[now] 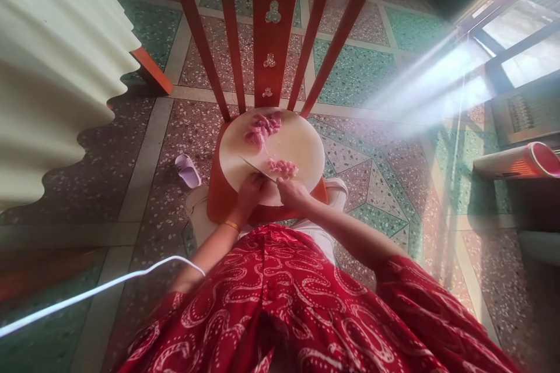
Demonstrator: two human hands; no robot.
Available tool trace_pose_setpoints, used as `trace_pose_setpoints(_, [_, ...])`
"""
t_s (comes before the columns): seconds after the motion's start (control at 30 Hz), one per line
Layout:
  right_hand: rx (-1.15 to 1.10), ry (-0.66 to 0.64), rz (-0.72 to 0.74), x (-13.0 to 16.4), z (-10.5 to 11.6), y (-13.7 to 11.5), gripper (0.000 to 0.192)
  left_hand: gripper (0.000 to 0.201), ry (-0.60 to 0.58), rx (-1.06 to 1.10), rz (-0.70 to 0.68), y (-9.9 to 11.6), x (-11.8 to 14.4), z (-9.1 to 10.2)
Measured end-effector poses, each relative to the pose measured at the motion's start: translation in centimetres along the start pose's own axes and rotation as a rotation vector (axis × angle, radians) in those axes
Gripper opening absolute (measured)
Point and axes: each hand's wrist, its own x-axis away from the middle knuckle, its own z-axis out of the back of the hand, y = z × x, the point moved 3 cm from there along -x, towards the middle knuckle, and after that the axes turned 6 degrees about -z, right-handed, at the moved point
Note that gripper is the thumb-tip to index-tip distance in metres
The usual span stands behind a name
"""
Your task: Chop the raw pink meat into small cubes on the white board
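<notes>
One knife (257, 169), blade pointing up-left across board (301, 145).

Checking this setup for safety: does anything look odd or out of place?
Yes. The round cutting board lies on the seat of a red chair, not a counter. The left hand holds a knife by pink meat that the right hand steadies. One slipper lies beside the chair.

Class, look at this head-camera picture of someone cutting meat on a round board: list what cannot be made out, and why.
- Knife handle: head view, hidden inside the left hand.
- Right hand grip on the near meat pile: fingertips too small to tell.
- Kind of meat in the far pile: too small and blurred.
- Seat under the round board: largely covered by the board.
- Window area: washed out by glare.
</notes>
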Motion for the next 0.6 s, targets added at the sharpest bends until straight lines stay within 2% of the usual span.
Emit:
trace_pose_setpoints(0.1, [-0.032,0.058,0.047,-1.9,0.4,-1.7,0.030,0.017,0.000,-0.028,-0.011,0.0,-0.1,0.1])
trace_pose_setpoints(0.17, [-0.044,0.059,0.054,-2.2,0.3,-1.8,0.030,0.018,-0.003,-0.039,-0.021,0.1,-0.1,0.2])
trace_pose_setpoints(0.27, [-0.051,0.027,0.034,-1.0,-0.4,0.0,0.033,0.020,0.016,-0.031,-0.018,0.2,-0.1,0.4])
trace_pose_setpoints(0.4, [-0.042,0.014,-0.069,1.3,-0.9,3.3,0.043,0.020,0.023,-0.020,-0.019,0.1,0.1,0.5])
trace_pose_setpoints(0.47, [-0.042,0.026,-0.071,1.9,-0.9,3.6,0.052,0.020,0.050,-0.017,-0.009,0.1,0.2,0.5])
trace_pose_setpoints(0.6, [-0.066,0.010,-0.013,2.2,-0.9,2.4,0.062,0.020,0.081,0.013,0.013,0.3,0.5,0.8])
